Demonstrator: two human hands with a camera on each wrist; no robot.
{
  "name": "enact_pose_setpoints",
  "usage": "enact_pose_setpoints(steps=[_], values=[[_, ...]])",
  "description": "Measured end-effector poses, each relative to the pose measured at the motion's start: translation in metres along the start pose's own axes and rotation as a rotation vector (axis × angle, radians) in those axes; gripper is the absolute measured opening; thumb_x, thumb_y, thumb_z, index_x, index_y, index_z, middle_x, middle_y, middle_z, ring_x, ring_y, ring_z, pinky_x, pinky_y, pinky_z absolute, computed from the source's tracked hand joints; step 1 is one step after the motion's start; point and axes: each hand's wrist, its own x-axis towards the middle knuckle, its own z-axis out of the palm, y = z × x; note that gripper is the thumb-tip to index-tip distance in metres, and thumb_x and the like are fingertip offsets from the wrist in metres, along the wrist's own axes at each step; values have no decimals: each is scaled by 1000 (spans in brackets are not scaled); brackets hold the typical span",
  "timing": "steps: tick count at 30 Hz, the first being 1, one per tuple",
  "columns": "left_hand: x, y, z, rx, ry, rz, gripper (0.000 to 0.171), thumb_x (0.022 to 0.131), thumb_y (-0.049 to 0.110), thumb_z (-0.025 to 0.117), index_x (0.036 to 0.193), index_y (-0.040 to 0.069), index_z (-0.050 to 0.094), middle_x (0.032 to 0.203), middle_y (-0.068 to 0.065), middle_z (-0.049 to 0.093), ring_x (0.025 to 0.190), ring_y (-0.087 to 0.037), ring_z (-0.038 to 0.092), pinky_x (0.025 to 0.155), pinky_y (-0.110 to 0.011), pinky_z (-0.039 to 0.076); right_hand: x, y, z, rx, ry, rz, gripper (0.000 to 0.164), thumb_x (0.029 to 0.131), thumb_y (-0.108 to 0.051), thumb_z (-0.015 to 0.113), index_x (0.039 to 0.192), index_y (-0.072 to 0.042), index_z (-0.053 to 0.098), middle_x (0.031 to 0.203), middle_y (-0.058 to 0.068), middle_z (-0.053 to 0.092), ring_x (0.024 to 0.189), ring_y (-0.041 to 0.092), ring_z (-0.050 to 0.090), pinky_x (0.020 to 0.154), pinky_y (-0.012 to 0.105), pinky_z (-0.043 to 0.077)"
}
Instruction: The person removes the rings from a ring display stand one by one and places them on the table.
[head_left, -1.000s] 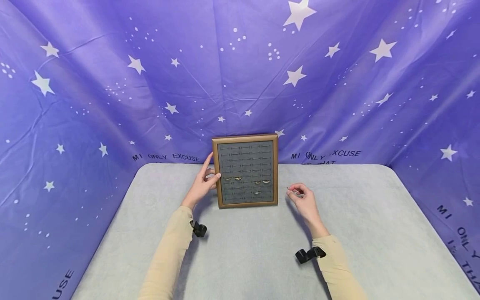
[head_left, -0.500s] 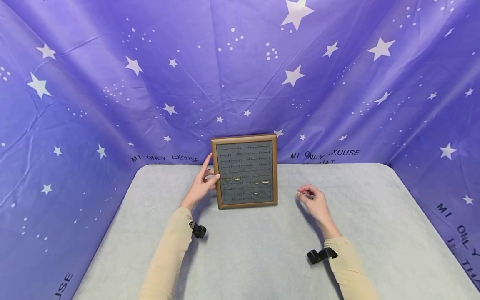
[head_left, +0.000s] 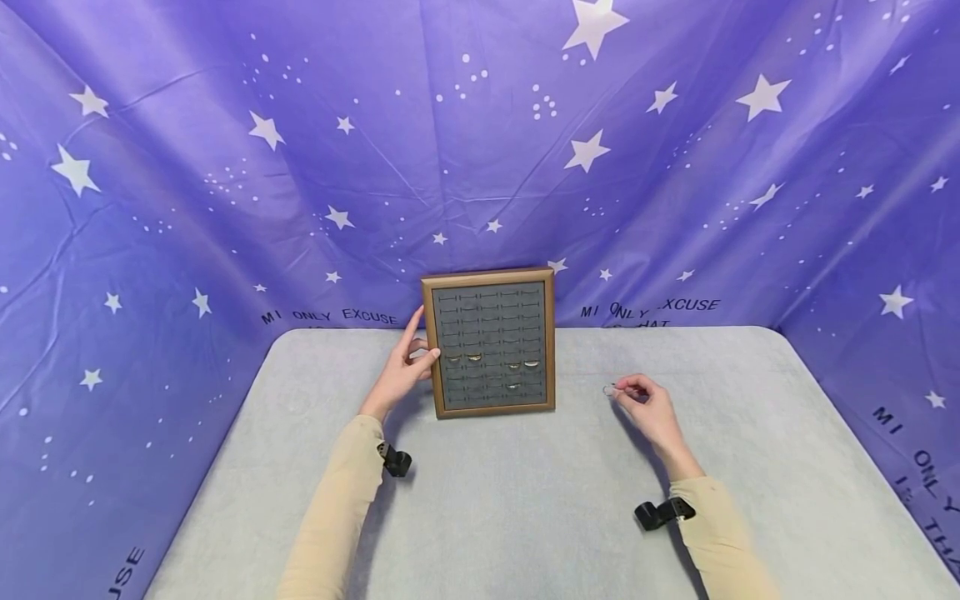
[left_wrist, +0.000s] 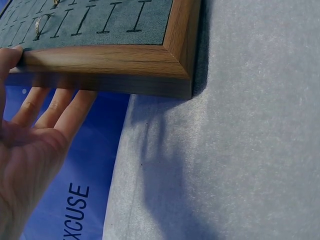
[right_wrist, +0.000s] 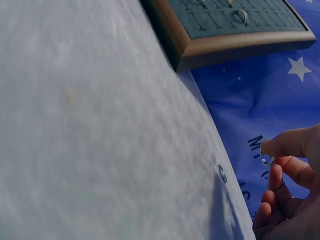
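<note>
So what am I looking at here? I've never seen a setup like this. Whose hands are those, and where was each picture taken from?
There's no machine at work here: the only grip is that of a person's two bare hands. The wide view comes from a camera worn on the head, looking forward and down. The two close-ups come from the wrists: you can see the left camera and the right camera.

On the pale table stands a slotted, framed board with a few rings set in it. The left hand holds its left edge. The right hand, off to the right, pinches a small ring. Behind everything hangs a purple cloth with stars.
</note>
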Motion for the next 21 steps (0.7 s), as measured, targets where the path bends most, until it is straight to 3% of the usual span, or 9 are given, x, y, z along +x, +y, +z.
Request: enact_pose_setpoints(steps=[13, 21], values=[[0, -2, -1, -24, -7, -11, 78, 97, 6, 58, 156, 30, 13, 98, -13, 56, 81, -22, 65, 78, -47, 55, 5, 12, -20, -184, 8, -71, 9, 83, 1, 69, 90, 5, 65, 84, 14, 64, 72, 5, 51, 68, 16, 39], [0, -2, -2, -5, -20, 26, 78, 97, 3, 57, 157, 24, 12, 97, -14, 57, 81, -25, 64, 79, -52, 54, 12, 17, -28, -285, -37, -83, 8, 83, -1, 69, 87, 4, 65, 79, 7, 60, 69, 6, 47, 65, 21, 36]])
